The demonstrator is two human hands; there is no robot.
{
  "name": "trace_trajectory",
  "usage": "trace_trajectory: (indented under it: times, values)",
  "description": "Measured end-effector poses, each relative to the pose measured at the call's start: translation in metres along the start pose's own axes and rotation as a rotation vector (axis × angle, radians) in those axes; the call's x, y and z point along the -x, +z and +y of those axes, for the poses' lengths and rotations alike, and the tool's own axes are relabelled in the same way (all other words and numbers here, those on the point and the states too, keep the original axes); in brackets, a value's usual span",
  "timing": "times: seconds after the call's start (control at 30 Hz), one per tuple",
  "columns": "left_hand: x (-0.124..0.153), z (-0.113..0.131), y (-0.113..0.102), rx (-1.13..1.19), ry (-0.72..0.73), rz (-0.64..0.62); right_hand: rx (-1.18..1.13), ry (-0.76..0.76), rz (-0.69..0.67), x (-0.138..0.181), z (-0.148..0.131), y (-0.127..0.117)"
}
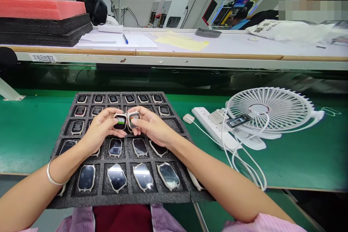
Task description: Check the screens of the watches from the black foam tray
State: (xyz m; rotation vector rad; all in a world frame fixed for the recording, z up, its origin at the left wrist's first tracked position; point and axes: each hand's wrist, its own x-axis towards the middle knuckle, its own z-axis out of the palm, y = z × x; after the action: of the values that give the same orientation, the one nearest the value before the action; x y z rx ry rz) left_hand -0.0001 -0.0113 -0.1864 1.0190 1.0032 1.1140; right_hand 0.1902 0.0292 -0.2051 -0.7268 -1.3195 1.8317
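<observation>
My left hand (104, 128) grips a smartwatch case (120, 121) without straps; its lit screen shows a green band. In my right hand (148, 125) is a second smartwatch case (133, 119), with a lit screen partly covered by the thumb. The two cases are held side by side above a dark grey foam tray (127, 198). Rows of similar watch cases lie in the tray's pockets. Those at the back show white text on black, while a front one (86, 178) has a dark screen. My hands and forearms hide part of the middle rows.
Right of the tray, a white power strip (202, 114) with cables lies beside a white fan (269, 110). A raised shelf (174, 52) crosses behind, bearing foam sheets (40, 21), papers, a blue pen (125, 39) and a plastic bag (293, 32). People sit beyond it.
</observation>
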Motion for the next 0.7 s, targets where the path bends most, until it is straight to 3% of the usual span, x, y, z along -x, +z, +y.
trace_trajectory:
  times: [0.7]
  values:
    - [-0.0013,-0.0019,-0.0014,-0.004,0.017,0.005,0.033,-0.012,-0.024,0.0013,-0.0013,-0.0003]
